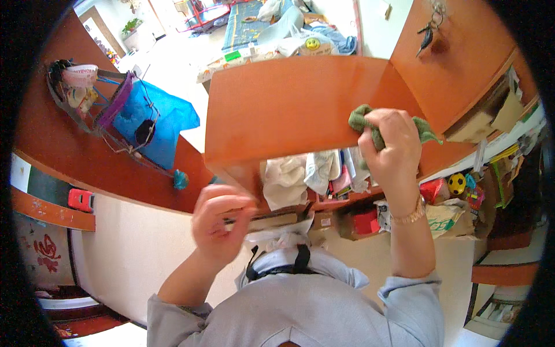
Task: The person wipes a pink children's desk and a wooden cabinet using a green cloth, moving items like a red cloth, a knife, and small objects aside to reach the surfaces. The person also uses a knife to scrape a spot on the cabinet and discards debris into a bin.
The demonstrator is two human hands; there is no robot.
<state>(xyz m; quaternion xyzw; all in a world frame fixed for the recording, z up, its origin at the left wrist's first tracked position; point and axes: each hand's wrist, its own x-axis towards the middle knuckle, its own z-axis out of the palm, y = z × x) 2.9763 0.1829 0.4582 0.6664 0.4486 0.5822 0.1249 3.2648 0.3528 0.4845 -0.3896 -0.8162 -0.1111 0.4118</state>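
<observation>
My right hand [390, 143] grips a crumpled green cloth [360, 118]. It is over the right part of a reddish-brown wooden shelf board [277, 104], close to the board's near edge. Cloth sticks out on both sides of my fingers. My left hand [223, 223] is raised off the near left corner of the board, slightly blurred. Its fingers are loosely bent, with a gap between them and the thumb, and I see nothing held.
A blue bag [151, 117] and a purple-edged mesh pouch [115, 102] hang on the left panel. Keys [427, 37] hang on the right panel. Below the board are folded cloths [284, 178]. Boxes and a small yellow ball [457, 184] sit lower right. Beyond is a cluttered bed [243, 28].
</observation>
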